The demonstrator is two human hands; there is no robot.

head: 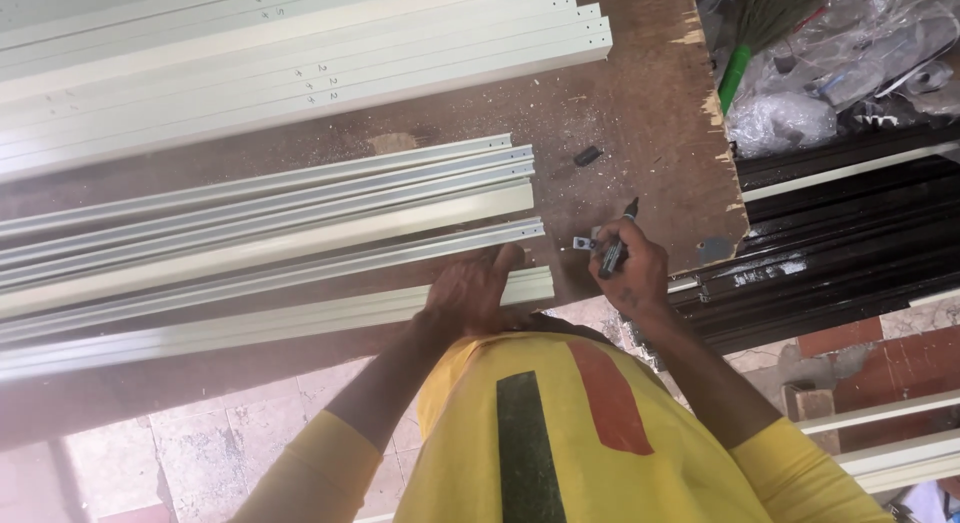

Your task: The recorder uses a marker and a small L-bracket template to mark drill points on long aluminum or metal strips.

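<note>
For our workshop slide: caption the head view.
Left hand presses cream metal channels on brown workbench; right hand grips black marker.

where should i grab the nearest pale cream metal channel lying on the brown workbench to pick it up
Probably near its squared-off end, coming from the bench's near edge. The pale cream metal channel lies flat and long along that edge, with open bench beyond its end. The left hand already presses down there. The right hand, holding a black marker, is beside the end; another channel lies close behind.
</note>
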